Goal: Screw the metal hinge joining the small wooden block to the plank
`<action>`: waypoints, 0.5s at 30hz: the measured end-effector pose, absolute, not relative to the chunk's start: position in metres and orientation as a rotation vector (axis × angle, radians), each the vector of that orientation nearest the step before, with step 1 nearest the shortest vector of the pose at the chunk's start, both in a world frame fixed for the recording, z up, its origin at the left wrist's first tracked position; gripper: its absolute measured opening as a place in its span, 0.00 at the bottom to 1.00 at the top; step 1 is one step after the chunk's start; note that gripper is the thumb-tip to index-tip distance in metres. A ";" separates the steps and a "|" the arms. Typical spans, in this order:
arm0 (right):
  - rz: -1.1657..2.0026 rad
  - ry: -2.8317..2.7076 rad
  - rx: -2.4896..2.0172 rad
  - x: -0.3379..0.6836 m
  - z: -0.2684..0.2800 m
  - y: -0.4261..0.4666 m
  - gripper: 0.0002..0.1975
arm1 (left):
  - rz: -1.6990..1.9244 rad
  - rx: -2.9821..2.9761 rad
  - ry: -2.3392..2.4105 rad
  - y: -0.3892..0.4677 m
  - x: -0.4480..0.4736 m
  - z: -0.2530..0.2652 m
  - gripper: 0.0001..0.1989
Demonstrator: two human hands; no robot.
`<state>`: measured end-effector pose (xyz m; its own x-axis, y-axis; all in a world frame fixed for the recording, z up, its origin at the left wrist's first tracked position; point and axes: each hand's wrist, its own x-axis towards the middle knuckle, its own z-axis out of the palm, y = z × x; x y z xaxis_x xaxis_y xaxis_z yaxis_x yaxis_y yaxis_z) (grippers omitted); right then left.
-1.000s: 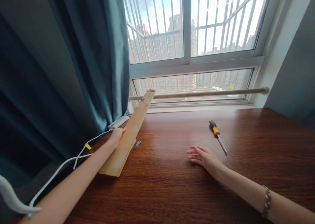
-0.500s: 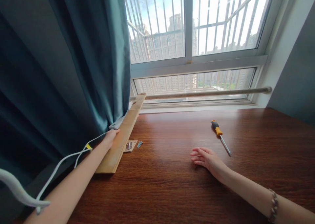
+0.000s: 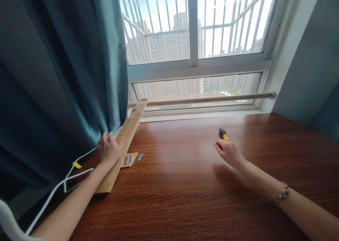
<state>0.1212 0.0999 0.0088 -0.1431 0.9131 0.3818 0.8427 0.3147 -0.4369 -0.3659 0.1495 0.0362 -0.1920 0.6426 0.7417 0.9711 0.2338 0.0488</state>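
Observation:
My left hand (image 3: 109, 150) is at the left edge of a long, narrow wooden board (image 3: 131, 122), with its thumb over the board and its fingers spread apart. Beside the board's right edge lie a card with a small metal hinge-like piece (image 3: 129, 160) and several screws (image 3: 140, 157). My right hand (image 3: 230, 152) is over the screwdriver, its fingers curled in and no object visible inside them. Only the black and yellow handle (image 3: 223, 132) of the screwdriver shows past the hand; its shaft is hidden.
The dark brown wooden table (image 3: 174, 198) reaches the window sill. A horizontal rail (image 3: 212, 100) crosses the barred window. A blue curtain (image 3: 106, 75) hangs at the left, and white cables (image 3: 57, 191) run beside my left forearm.
My left hand has lifted and spread its fingers at the board's edge. The right hand has moved forward over the screwdriver and curled its fingers. The view has turned slightly right.

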 end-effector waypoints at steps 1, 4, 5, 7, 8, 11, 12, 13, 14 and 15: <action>0.030 -1.984 -1.673 0.132 0.010 0.105 0.12 | -0.728 -1.525 -1.833 0.151 -0.361 0.031 0.25; -0.127 -1.860 -2.018 0.158 0.005 0.118 0.10 | -0.738 -1.775 -1.580 0.151 -0.320 0.032 0.26; -0.113 -1.822 -2.081 0.164 0.001 0.120 0.11 | -0.740 -1.852 -1.527 0.148 -0.302 0.034 0.26; 0.051 -1.743 -2.098 0.172 -0.008 0.125 0.11 | -0.737 -1.988 -1.450 0.143 -0.264 0.037 0.26; 0.163 -1.696 -2.074 0.175 -0.011 0.128 0.10 | -0.740 -2.049 -1.404 0.140 -0.246 0.037 0.25; 0.432 -1.573 -1.955 0.177 -0.015 0.133 0.04 | -0.761 -2.219 -1.275 0.133 -0.197 0.034 0.21; 0.489 -1.552 -1.922 0.176 -0.014 0.133 0.04 | -0.744 -2.269 -1.217 0.131 -0.182 0.033 0.21; 0.561 -1.540 -1.882 0.173 -0.012 0.132 0.04 | -0.702 -2.320 -1.145 0.129 -0.169 0.032 0.21; 0.682 -1.516 -1.811 0.169 -0.009 0.129 0.05 | -0.651 -2.374 -1.055 0.126 -0.156 0.032 0.22; 0.824 -1.490 -1.720 0.164 -0.005 0.124 0.06 | -0.606 -2.424 -0.947 0.123 -0.144 0.031 0.23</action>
